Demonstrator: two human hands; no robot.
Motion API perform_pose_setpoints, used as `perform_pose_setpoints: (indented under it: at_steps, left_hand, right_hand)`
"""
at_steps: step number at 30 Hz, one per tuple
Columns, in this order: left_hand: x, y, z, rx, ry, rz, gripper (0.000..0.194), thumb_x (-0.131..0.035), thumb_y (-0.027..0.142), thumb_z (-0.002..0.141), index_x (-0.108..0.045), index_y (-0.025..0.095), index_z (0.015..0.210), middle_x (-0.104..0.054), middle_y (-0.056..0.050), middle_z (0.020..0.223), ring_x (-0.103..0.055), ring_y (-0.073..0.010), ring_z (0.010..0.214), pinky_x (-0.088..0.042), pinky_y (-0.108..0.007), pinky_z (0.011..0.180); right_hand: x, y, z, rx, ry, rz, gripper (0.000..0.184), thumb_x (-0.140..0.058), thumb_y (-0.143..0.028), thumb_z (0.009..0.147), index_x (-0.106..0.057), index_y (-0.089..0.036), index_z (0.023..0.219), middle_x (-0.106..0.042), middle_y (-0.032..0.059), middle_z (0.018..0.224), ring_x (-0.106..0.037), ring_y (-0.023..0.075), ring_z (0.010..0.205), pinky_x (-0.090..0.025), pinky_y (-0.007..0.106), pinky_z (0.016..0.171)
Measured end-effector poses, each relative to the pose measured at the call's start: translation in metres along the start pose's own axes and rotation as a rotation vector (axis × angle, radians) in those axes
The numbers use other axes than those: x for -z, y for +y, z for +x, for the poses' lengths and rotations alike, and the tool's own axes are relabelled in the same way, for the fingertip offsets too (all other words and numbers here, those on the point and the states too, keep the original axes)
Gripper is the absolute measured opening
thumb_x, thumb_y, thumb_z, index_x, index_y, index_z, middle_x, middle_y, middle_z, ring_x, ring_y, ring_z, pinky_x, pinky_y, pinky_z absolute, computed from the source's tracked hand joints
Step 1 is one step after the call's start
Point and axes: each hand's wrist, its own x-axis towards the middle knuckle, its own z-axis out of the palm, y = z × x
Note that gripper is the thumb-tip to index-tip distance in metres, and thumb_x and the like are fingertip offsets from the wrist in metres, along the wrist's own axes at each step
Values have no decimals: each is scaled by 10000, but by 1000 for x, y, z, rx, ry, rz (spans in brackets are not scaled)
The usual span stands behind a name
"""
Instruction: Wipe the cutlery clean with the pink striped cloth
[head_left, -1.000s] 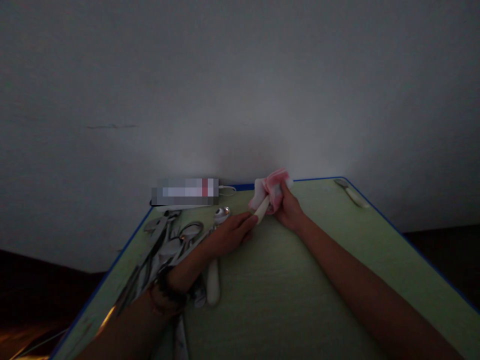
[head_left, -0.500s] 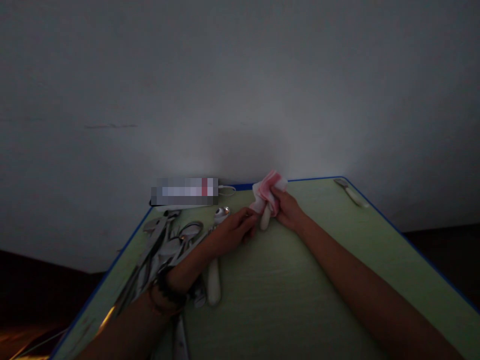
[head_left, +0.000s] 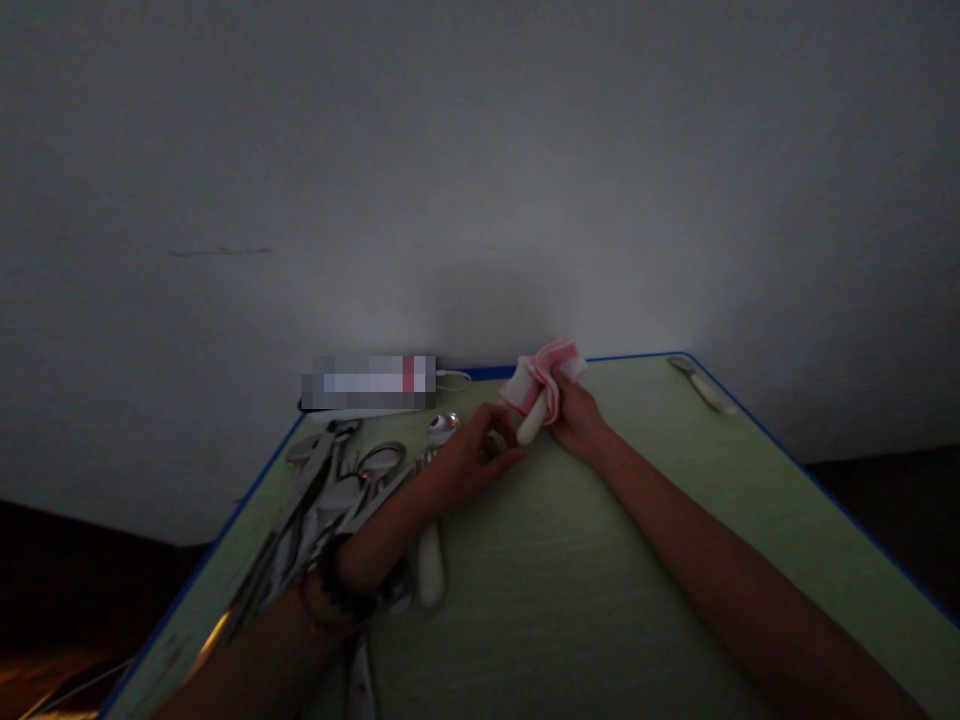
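Head view. A green table [head_left: 600,560] with a blue edge fills the lower half of the frame, set against a pale wall; the light is dim. Just right of centre, the right hand [head_left: 576,420] is closed around a bunched pink-and-white cloth [head_left: 544,372], which wraps the upper part of a white-handled utensil [head_left: 531,425]. The utensil's working end is hidden inside the cloth, so its kind cannot be told; its handle slants down and to the left, out of the cloth. The left hand [head_left: 472,460] lies just left of the handle's free end, fingers loosely curled with thumb and forefinger close together; whether they touch the handle cannot be told, and the hand holds nothing else that shows. A dark band sits on the left wrist. At lower left, partly under the left forearm, lies a heap of metal cutlery [head_left: 330,490], spoons among them. A second white-handled piece [head_left: 430,570] lies below the left hand. At the far right corner of the table rests another white-handled utensil [head_left: 701,385], well apart from both hands. A blurred oblong object [head_left: 367,383] lies along the far edge.
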Motion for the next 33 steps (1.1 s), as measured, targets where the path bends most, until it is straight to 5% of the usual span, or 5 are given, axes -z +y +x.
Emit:
perform_pose_setpoints:
  at_steps: [4,11,18,33]
  left_hand:
    - [2,3,-2,-87,-82,12,324,-479,271,842,-454,218,1161,-540,-67,1118,-548,-91,679,-460,-218,598]
    - [2,-2,0,-100,-118,81,249,-479,303,851,-584,210,1057,-603,-41,952,-559,-108,679,-456,-238,647]
    - [0,-4,0,1,-66,-81,104,-491,269,834,-454,192,893,-508,45,658,-529,-92,589,-427,-206,558]
    - [0,1,0,58,39,-120,192,-473,333,842,-329,208,815,-448,70,651,-463,-68,500,-369,-190,476]
  right_hand:
    - [-1,2,-1,33,6,-29,222,-607,-387,734,-577,-182,815,-606,4,694,-553,141,642,-463,278,619]
    - [-1,3,-3,41,13,-84,243,-614,-407,720,-571,-181,799,-596,-15,647,-525,111,558,-429,232,527]
    - [2,4,-1,12,-56,-69,236,-612,-384,731,-575,-175,835,-621,-3,684,-549,120,587,-448,250,566]
    - [2,6,0,7,-57,-61,248,-626,-387,720,-581,-162,815,-625,-7,656,-552,113,572,-445,255,592]
